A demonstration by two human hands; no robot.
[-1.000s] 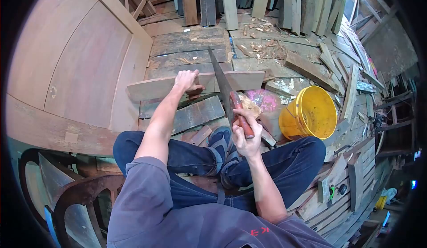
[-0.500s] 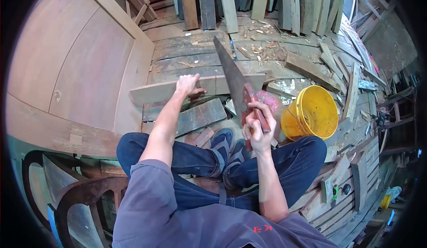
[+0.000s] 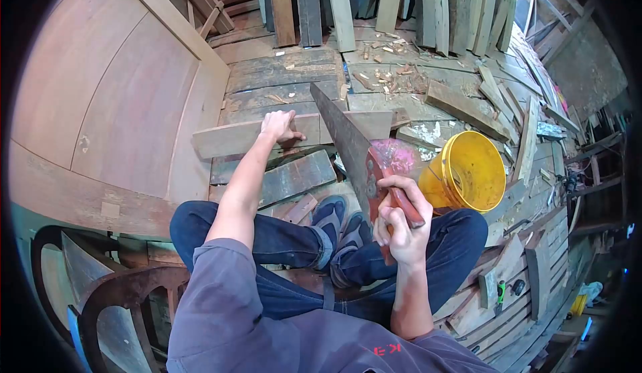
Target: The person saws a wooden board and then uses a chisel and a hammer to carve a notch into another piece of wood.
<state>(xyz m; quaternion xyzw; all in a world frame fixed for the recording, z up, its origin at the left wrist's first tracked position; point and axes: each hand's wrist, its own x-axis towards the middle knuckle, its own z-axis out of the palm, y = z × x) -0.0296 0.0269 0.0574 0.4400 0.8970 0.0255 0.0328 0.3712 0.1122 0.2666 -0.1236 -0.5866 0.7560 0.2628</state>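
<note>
Handsaw (image 3: 348, 142): right hand (image 3: 401, 222) wrapped around its red handle, blade angled down into the plank (image 3: 234, 135). Plank: lies across floor boards, left hand (image 3: 279, 125) pressing flat on it, likely to steady the cut. Yellow bucket (image 3: 468, 172) beside right knee. Red lettering on shirt, too warped to read.

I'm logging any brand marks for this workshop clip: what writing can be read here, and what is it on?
Red marks on the back of the person's grey shirt: seen upside down and too small to read for certain.
Saw, held by the right hand: no writing visible.
Yellow bucket: no label visible.
Plank under the left hand: none.
</note>
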